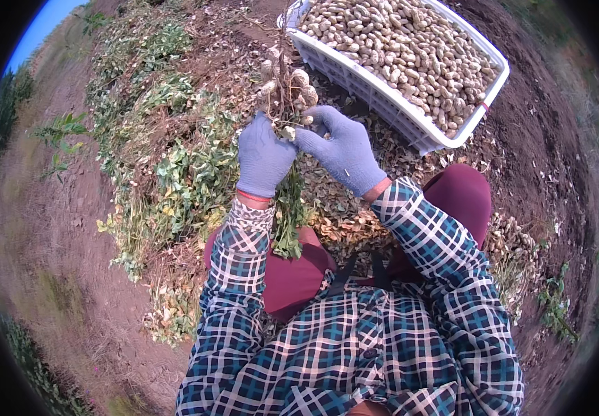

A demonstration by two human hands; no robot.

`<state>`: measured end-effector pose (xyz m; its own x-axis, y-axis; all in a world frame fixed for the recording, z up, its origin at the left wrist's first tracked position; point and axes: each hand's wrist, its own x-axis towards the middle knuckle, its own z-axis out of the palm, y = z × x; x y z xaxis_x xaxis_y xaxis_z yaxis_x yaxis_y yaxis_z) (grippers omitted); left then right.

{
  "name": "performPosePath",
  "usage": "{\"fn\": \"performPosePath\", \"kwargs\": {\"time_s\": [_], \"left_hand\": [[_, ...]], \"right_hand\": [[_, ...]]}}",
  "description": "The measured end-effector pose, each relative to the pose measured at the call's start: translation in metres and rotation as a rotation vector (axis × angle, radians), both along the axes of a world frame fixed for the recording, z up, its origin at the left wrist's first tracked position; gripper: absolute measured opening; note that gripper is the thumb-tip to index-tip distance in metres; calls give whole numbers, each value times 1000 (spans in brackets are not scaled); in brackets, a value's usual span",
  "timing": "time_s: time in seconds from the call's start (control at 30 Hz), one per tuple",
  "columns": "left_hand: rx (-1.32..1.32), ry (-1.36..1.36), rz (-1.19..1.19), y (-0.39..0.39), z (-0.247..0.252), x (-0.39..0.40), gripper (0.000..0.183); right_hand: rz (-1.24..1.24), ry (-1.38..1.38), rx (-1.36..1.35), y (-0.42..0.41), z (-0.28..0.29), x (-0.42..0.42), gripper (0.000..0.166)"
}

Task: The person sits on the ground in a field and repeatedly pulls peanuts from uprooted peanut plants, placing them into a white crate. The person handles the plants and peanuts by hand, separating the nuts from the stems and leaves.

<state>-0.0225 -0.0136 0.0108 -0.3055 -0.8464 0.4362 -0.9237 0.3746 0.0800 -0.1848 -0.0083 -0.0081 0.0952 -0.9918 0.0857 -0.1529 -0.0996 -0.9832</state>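
Note:
My left hand (264, 156), in a grey-purple knit glove, grips the stems of an uprooted peanut plant. Its roots and a cluster of peanut pods (299, 88) stick up beyond the fist, and the green leafy tops (290, 213) hang below it, over my left leg. My right hand (343, 148), gloved alike, meets the near side of the cluster. Between its thumb and forefinger is a small peanut pod (307, 120); the other fingers are partly hidden. A second pale pod (288, 133) lies against the thumb tip.
A white plastic crate (362, 73) heaped with peanuts (408, 49) stands ahead on the right. Pulled peanut plants (179, 166) are piled at the left. Dry leaves (351, 226) cover the ground between my knees. More plants with pods (512, 242) lie beyond my right knee.

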Motion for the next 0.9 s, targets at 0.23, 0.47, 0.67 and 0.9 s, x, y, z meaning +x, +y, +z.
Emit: {"fn": "performPosePath", "kwargs": {"time_s": [0.23, 0.47, 0.67, 0.9], "left_hand": [[134, -151, 87, 0, -7, 10, 41], [374, 303, 157, -10, -12, -9, 51], [634, 1458, 270, -27, -3, 8, 36], [555, 1161, -138, 6, 19, 22, 19]], "right_hand": [[66, 166, -121, -4, 7, -11, 22], [145, 535, -215, 4, 11, -19, 17], [880, -200, 297, 35, 45, -33, 25], [79, -1336, 391, -63, 32, -104, 44]]}}
